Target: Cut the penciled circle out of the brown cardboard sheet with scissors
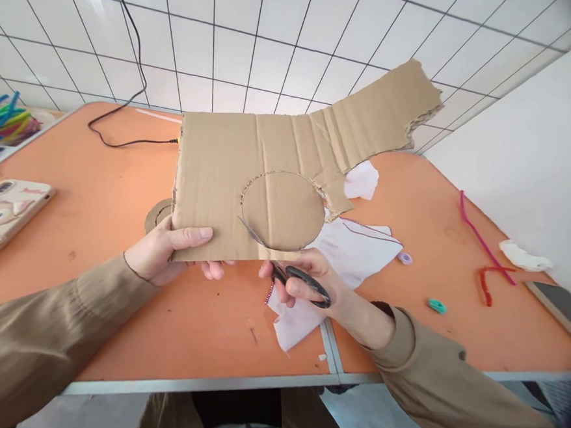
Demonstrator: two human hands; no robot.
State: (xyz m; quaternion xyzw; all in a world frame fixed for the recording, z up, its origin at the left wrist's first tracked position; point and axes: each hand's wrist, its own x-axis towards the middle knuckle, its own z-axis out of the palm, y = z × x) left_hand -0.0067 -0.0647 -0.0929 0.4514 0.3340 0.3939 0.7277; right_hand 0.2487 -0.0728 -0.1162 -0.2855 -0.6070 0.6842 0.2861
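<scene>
A large piece of corrugated cardboard (214,183) is held up above the table, with a ragged strip reaching to the upper right. My left hand (165,251) grips its lower left corner, thumb on the front face and fingers behind. In my right hand (310,274) are black-handled scissors (308,286), at the cardboard's lower edge. One blade shows on the front, along the outline of a circle (286,207) that is partly cut through. The other blade is hidden behind the sheet. A round cardboard piece (157,215) peeks out behind the left edge.
White cloth pieces (361,245) lie beneath the cardboard on the orange table (198,345). A phone in a case (9,217) rests at left, pipe cleaners (489,241) and a dark phone-like slab (562,311) at right. A black cable (139,67) hangs down the tiled wall.
</scene>
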